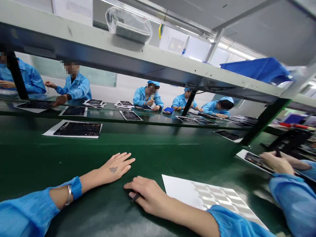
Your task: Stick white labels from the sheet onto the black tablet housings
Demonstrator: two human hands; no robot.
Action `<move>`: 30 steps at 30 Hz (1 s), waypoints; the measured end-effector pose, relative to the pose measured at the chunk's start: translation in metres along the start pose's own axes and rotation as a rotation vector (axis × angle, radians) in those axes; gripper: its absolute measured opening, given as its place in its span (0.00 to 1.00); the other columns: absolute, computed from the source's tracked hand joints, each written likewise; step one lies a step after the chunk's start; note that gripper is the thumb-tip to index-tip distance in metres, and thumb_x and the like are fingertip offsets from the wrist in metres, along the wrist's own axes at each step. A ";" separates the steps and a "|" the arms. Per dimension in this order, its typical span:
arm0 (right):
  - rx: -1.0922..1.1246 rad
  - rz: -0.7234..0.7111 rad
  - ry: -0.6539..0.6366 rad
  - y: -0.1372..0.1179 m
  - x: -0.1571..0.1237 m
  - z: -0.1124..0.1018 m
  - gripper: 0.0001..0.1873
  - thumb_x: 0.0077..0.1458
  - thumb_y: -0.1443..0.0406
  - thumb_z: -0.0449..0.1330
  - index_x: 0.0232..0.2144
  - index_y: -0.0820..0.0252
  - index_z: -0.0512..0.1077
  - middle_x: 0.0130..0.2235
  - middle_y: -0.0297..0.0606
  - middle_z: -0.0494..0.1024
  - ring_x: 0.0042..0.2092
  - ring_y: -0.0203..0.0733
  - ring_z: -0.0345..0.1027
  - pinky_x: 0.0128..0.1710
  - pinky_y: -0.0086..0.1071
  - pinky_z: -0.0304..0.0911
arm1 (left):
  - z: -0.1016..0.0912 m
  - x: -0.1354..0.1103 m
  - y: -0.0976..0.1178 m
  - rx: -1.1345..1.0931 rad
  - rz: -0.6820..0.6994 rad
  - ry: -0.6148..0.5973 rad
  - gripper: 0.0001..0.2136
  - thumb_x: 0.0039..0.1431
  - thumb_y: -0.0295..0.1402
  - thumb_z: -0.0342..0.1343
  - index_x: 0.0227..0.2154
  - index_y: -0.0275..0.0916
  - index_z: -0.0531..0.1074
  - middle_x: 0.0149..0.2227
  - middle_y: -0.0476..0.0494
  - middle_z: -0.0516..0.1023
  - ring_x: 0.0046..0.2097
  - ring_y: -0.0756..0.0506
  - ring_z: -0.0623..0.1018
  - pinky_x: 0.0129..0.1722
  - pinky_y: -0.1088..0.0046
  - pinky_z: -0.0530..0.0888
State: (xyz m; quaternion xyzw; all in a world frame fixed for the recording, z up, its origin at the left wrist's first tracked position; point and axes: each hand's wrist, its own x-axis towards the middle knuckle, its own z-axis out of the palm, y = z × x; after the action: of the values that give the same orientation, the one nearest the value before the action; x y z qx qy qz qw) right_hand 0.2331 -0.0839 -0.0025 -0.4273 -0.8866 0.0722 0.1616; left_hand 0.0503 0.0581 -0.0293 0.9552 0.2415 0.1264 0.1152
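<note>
My left hand lies flat on the green work surface, fingers stretched out and nothing in it. Close beside it, my right hand is closed around a thin dark stick-like tool; most of the tool is hidden by the fingers, so its kind cannot be made out. Under and beyond my right forearm lies a white sheet with rows of greyish rectangular pieces on it. The forearm and sleeve cover part of this sheet.
A dark flat device rests on white paper at the left, with several similar ones along the belt. At the right, a co-worker's hand works over another device. Overhead runs a shelf holding a blue bin.
</note>
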 end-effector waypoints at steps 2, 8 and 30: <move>-0.001 -0.002 0.003 0.000 0.000 0.000 0.13 0.64 0.69 0.52 0.48 0.59 0.71 0.37 0.39 0.77 0.39 0.42 0.68 0.38 0.32 0.61 | -0.001 0.000 0.001 -0.001 -0.001 0.006 0.22 0.73 0.44 0.38 0.66 0.50 0.59 0.70 0.46 0.54 0.70 0.40 0.53 0.68 0.56 0.50; -0.002 0.007 -0.009 -0.001 0.000 -0.001 0.13 0.64 0.69 0.52 0.48 0.60 0.71 0.37 0.39 0.77 0.39 0.42 0.68 0.38 0.32 0.61 | -0.004 0.000 0.005 0.005 -0.038 -0.040 0.23 0.73 0.44 0.35 0.66 0.48 0.58 0.70 0.44 0.53 0.71 0.39 0.51 0.68 0.54 0.49; 0.045 0.005 0.005 0.002 -0.001 0.001 0.13 0.64 0.69 0.53 0.48 0.62 0.72 0.36 0.40 0.76 0.38 0.42 0.67 0.37 0.32 0.60 | -0.005 0.001 0.009 0.055 -0.064 -0.068 0.22 0.74 0.43 0.36 0.67 0.49 0.57 0.71 0.45 0.52 0.71 0.40 0.51 0.69 0.54 0.49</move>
State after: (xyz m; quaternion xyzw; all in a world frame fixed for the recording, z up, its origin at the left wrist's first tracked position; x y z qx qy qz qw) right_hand 0.2348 -0.0836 -0.0040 -0.4261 -0.8832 0.0916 0.1736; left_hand 0.0538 0.0517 -0.0222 0.9536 0.2711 0.0833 0.1010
